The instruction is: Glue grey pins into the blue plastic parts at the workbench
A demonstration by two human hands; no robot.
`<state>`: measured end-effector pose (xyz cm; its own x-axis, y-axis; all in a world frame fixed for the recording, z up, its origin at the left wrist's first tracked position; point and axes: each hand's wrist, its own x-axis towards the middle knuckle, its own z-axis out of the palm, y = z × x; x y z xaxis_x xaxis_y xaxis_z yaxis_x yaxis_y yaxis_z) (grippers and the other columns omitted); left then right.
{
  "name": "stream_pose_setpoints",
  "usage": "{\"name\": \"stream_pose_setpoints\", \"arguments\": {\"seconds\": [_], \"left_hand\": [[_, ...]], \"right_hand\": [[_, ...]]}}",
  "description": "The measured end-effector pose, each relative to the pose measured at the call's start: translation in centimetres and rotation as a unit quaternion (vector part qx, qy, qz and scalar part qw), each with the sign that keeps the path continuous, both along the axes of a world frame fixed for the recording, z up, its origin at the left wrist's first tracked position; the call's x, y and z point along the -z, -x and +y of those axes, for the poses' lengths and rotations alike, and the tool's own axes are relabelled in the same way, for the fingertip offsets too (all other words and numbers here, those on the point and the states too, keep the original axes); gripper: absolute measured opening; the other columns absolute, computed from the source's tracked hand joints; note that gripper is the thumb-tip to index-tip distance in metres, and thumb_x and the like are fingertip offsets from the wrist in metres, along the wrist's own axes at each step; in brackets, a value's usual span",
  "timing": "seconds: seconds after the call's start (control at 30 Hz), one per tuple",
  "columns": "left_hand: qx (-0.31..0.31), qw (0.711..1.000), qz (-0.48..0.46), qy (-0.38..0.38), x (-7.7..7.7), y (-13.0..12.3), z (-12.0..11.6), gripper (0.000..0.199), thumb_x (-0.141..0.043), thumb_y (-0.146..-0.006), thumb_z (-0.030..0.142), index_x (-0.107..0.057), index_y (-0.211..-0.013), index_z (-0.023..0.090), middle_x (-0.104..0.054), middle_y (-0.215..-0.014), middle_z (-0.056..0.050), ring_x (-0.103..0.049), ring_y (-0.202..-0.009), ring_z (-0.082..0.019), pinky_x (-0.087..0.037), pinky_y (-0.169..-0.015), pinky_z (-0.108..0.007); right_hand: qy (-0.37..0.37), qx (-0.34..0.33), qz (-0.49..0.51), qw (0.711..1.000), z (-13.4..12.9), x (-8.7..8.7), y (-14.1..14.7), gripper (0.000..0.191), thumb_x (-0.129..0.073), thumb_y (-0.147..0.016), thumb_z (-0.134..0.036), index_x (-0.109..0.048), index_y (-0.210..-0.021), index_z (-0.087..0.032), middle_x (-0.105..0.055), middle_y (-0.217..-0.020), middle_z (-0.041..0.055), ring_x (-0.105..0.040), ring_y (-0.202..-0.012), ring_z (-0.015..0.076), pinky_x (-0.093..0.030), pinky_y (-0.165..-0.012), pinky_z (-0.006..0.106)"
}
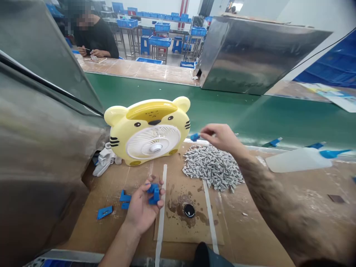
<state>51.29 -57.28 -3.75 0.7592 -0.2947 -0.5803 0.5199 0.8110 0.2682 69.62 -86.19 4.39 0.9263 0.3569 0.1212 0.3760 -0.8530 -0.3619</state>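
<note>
My left hand [143, 207] is closed around a blue plastic block [154, 193], held above the brown work surface. Between the thumb and fingers of my right hand [218, 136] is a small blue piece [195, 137], over the far edge of a heap of small grey pieces [213, 167]. Left of my left hand lie blue angled blocks [125, 197] and a flat blue block [105, 212] with a slot. A round black-topped object [189, 210] rests on the stained cardboard to the right of that hand.
A yellow animal-faced fan [150, 129] stands before the green belt [239, 111]. White gloves [105, 159] lie beside it. A translucent bottle with a blue nozzle [300, 160] lies at right. Metal housings [250, 55] flank the belt. Another person [96, 37] sits across it.
</note>
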Motion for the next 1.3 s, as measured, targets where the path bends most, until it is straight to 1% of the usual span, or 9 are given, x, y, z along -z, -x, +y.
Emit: {"name": "stream_pose_setpoints", "arguments": {"seconds": [0.1,0.23,0.37,0.6,0.8,0.93,1.07,1.2,1.3], "left_hand": [[0.046,0.997,-0.052,-0.04,-0.1,0.8,0.0,0.027,-0.069,-0.089,0.027,-0.059,-0.112,0.018,-0.066,-0.101,-0.007,-0.058,-0.058,-0.009,-0.036,-0.044,-0.016],[0.102,0.985,-0.108,-0.083,0.3,2.0,-0.4,0.039,-0.076,-0.084,0.049,-0.067,-0.093,0.013,-0.066,-0.097,-0.009,-0.064,-0.067,-0.014,-0.044,-0.046,-0.02],[0.128,0.979,-0.115,-0.107,1.4,2.5,-0.5,0.043,-0.082,-0.077,0.052,-0.067,-0.09,0.014,-0.06,-0.077,-0.002,-0.06,-0.058,-0.011,-0.035,-0.04,-0.017],[0.172,0.945,-0.151,-0.234,3.1,2.5,-1.1,0.061,-0.08,-0.074,0.062,-0.06,-0.108,0.016,-0.048,-0.055,0.008,-0.049,-0.042,-0.007,-0.031,-0.044,-0.017],[0.218,0.911,-0.211,-0.281,3.0,2.9,-0.7,0.046,-0.06,-0.092,0.061,-0.047,-0.114,0.023,-0.048,-0.053,0.009,-0.048,-0.042,-0.009,-0.033,-0.045,-0.017],[0.208,0.894,-0.255,-0.305,2.7,3.0,0.0,0.042,-0.065,-0.091,0.054,-0.058,-0.113,0.019,-0.053,-0.057,0.005,-0.052,-0.049,-0.01,-0.038,-0.05,-0.018],[0.187,0.876,-0.262,-0.359,2.1,2.5,0.0,0.043,-0.081,-0.075,0.04,-0.073,-0.107,0.012,-0.059,-0.063,0.001,-0.055,-0.052,-0.011,-0.045,-0.054,-0.022],[0.216,0.854,-0.278,-0.383,1.6,2.4,-0.3,0.04,-0.082,-0.073,0.032,-0.077,-0.108,0.013,-0.063,-0.069,-0.001,-0.057,-0.056,-0.011,-0.047,-0.056,-0.021],[0.242,0.855,-0.302,-0.344,1.4,2.8,-0.4,0.042,-0.079,-0.078,0.037,-0.076,-0.113,0.014,-0.063,-0.072,-0.002,-0.059,-0.058,-0.011,-0.048,-0.056,-0.021]], "right_hand": [[0.039,0.037,0.011,0.999,0.3,2.7,-5.2,0.015,-0.063,-0.093,-0.019,-0.074,-0.088,-0.012,-0.073,-0.081,0.0095,-0.064,-0.076,0.0186,-0.047,-0.072,0.03],[0.071,0.042,0.037,0.996,0.4,5.5,-7.8,0.011,-0.065,-0.091,-0.018,-0.073,-0.095,-0.011,-0.073,-0.082,0.0066,-0.065,-0.077,0.0183,-0.05,-0.076,0.033],[0.072,0.037,0.041,0.996,-1.5,5.4,-6.8,0.028,-0.056,-0.097,-0.024,-0.07,-0.115,-0.009,-0.075,-0.094,0.0114,-0.066,-0.085,0.0196,-0.049,-0.079,0.031],[0.084,-0.109,0.124,0.983,-1.1,5.7,-4.0,0.029,-0.067,-0.082,-0.015,-0.078,-0.109,-0.019,-0.077,-0.105,0.0071,-0.068,-0.092,0.0211,-0.049,-0.08,0.027],[0.046,-0.123,0.112,0.985,0.4,6.9,-3.8,0.016,-0.064,-0.084,-0.015,-0.08,-0.083,-0.016,-0.075,-0.084,0.0085,-0.068,-0.079,0.0206,-0.049,-0.076,0.027],[-0.038,-0.111,0.068,0.991,-0.5,4.8,-0.4,0.026,-0.055,-0.097,-0.027,-0.079,-0.101,-0.016,-0.074,-0.099,0.0107,-0.069,-0.089,0.0215,-0.052,-0.082,0.03],[-0.117,-0.109,0.064,0.985,-0.3,2.5,6.3,0.026,-0.062,-0.098,-0.04,-0.076,-0.105,-0.019,-0.074,-0.098,0.0082,-0.07,-0.087,0.0206,-0.056,-0.075,0.032],[-0.208,-0.174,0.061,0.961,0.9,1.3,12.3,0.014,-0.066,-0.098,-0.03,-0.076,-0.094,-0.021,-0.074,-0.089,0.0053,-0.07,-0.083,0.0177,-0.056,-0.073,0.029],[-0.179,-0.223,0.072,0.955,1.7,1.0,15.2,0.015,-0.06,-0.101,-0.021,-0.075,-0.1,-0.021,-0.072,-0.094,0.0063,-0.069,-0.085,0.0159,-0.054,-0.072,0.025]]}}
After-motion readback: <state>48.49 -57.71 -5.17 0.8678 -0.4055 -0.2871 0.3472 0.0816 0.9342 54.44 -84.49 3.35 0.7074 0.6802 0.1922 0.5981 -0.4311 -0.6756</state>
